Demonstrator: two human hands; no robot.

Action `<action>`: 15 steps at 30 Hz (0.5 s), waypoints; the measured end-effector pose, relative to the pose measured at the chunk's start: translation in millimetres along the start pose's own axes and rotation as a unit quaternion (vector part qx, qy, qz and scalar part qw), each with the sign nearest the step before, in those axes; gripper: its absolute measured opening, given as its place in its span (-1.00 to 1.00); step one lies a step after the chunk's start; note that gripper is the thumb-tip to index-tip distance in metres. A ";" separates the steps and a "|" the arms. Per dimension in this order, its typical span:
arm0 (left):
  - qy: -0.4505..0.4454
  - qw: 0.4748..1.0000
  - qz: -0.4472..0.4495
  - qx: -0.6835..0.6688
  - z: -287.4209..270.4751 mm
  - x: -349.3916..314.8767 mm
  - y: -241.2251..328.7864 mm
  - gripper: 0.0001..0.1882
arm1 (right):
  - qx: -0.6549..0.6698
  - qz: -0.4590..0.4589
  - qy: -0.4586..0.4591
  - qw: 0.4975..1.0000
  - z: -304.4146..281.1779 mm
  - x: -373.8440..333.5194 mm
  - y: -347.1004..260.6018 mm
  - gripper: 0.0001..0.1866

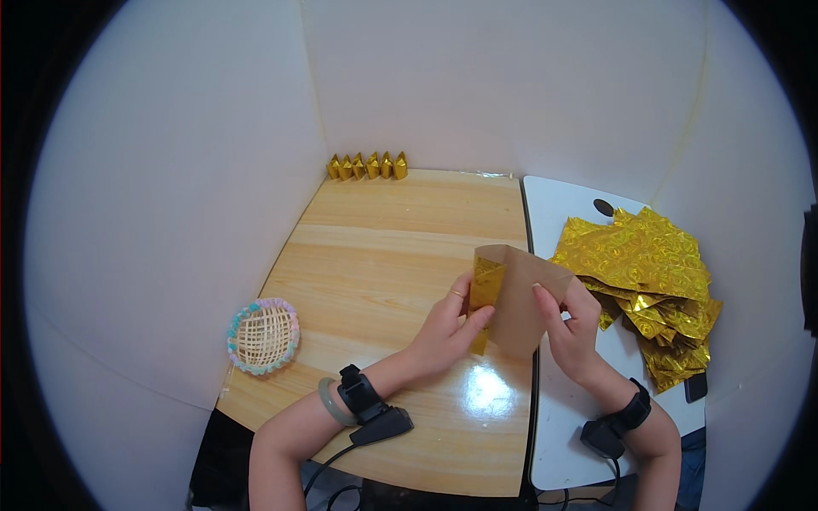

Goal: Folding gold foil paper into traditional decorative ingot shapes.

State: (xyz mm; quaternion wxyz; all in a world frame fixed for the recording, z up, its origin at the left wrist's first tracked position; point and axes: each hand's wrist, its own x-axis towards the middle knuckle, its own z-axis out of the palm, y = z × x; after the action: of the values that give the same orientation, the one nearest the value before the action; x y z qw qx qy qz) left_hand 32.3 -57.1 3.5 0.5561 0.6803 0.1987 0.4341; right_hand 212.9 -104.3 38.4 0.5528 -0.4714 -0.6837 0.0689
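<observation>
Head: two hands (445, 332) (574, 334), one gold-backed sheet (518, 311)

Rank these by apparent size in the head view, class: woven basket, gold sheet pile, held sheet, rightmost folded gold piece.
Largest to smallest:
1. Gold sheet pile
2. Held sheet
3. Woven basket
4. Rightmost folded gold piece

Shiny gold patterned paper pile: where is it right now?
In the head view, the pile lies at right on the white tabletop, right of the person's right hand, close to the black oval near the far edge.
</observation>
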 end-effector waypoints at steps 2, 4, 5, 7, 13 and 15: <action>0.022 1.000 0.012 -0.004 -0.6 0.6 -2.0 -0.51 | 0.022 0.017 0.007 1.000 4.3 1.4 -11.5 -0.83; 0.037 0.998 0.024 0.040 -1.8 1.0 -1.2 -0.52 | 0.044 0.034 0.014 0.998 8.2 1.4 -14.9 -0.80; 0.052 0.995 0.037 0.083 -1.7 1.6 -0.8 -0.53 | 0.055 0.043 -0.006 0.998 9.3 0.8 -13.3 -0.78; 0.057 0.994 0.036 0.082 0.3 2.6 2.4 -0.57 | 0.065 0.054 -0.026 0.996 10.2 -1.1 -7.3 -0.77; 0.070 0.991 0.054 0.101 1.1 -0.8 2.1 -0.58 | -0.008 0.078 -0.083 0.993 10.2 -2.5 0.1 -0.77; 0.075 0.989 0.064 0.114 1.8 -1.1 0.6 -0.57 | -0.019 0.109 -0.073 0.991 9.3 -4.1 0.6 -0.79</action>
State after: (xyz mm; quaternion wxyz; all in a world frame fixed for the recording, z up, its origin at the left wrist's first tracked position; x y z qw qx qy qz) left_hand 33.0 -59.2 3.6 0.4297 0.7160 0.2440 0.4931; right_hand 205.3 -103.0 31.7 0.4813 -0.5474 -0.6679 0.1502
